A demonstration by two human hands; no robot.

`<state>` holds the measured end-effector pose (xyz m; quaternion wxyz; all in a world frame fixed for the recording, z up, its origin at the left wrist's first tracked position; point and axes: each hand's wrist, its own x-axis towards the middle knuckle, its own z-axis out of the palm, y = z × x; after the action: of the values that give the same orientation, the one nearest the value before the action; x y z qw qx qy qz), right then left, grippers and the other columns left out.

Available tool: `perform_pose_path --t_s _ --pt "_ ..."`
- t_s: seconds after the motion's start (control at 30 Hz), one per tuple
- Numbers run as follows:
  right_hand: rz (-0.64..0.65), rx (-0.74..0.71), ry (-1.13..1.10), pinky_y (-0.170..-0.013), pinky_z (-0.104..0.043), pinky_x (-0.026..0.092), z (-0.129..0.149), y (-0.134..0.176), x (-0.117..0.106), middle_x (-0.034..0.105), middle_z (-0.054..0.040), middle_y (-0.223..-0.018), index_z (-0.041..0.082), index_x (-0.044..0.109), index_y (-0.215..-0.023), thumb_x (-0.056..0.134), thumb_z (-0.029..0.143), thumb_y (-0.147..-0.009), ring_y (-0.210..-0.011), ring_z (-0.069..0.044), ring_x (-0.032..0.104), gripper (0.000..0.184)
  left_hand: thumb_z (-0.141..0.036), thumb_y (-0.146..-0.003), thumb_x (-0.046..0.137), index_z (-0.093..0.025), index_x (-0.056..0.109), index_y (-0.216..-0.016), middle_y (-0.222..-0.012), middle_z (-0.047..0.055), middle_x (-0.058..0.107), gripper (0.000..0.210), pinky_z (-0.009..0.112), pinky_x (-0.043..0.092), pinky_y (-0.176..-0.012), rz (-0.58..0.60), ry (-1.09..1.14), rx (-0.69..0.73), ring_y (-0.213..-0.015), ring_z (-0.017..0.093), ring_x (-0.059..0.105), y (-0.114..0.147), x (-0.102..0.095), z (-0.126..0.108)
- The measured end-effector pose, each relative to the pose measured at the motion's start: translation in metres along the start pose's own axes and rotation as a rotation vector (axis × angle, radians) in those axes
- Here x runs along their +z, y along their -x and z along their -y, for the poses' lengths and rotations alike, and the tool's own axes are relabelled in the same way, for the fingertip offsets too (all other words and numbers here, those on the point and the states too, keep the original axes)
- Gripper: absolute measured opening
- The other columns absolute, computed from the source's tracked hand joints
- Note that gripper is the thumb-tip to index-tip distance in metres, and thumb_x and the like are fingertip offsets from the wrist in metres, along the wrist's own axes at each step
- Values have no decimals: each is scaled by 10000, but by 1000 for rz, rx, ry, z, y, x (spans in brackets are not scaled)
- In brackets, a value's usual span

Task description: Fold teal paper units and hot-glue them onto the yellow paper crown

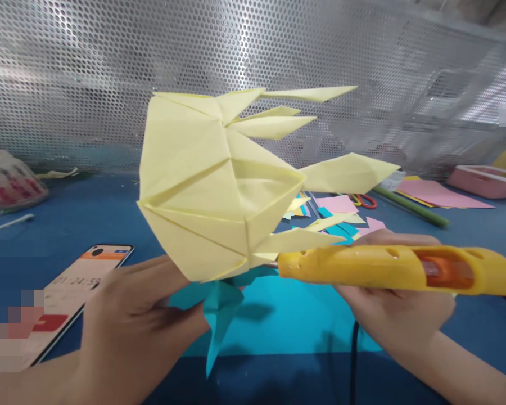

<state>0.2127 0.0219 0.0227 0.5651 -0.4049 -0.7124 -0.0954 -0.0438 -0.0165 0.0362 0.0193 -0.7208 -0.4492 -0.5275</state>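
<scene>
At eight o'clock we see a phone [73, 295]; at seven, our left hand [129, 323] grips the yellow folded paper [189, 152] at the centre; at six, a blue sheet [303, 323]; at four, our right hand [398, 320] curls around a glue gun [354, 269], nozzle [273, 264] near the paper's lower edge

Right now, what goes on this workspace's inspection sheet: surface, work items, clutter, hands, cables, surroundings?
Surface: blue tabletop, flat cyan paper sheet on it.
Work items: pale yellow folded-paper model, pointed cyan folded-paper piece below it; yellow plastic glue gun, tip near the model's lower edge.
Clutter: multicoloured paper scraps, slender green stick, flat black-edged smartphone.
Hands: left hand holds the model, fingertips hidden; right hand grips the glue gun.
Cables: thin black cable below the right hand, ends unseen.
Surroundings: silver perforated-metal panel behind.
</scene>
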Motion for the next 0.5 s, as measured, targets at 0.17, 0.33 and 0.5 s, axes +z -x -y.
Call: perform_pose_path --t_s 0.17,0.33,0.5 --pt "9 -153 94 -520 -285 474 -1 -1 -1 571 16 -702 251 509 -860 730 274 -722 -591 -167 567 261 -151 -604 640 -331 707 -784 -583 -109 657 263 160 365 -370 -12 -34 9 -442 101 534 4 -1 4" --pt "-27 -174 74 -529 -297 488 4 -5 -2 588 16 -715 244 526 -865 748 247 -708 -604 -174 590 272 -171 -624 664 -371 730 -841 -668 -111 717 302 176 446 -450 -18 -42 -56 -514 121 605 7 -1 6" --pt "-76 -198 61 -538 -327 463 10 -11 -1 553 46 -645 259 515 -815 741 254 -709 -538 -162 561 249 -230 -656 698 -381 725 -807 -646 -115 695 215 174 454 -462 -26 2 -92 -517 110 598 10 -2 7"
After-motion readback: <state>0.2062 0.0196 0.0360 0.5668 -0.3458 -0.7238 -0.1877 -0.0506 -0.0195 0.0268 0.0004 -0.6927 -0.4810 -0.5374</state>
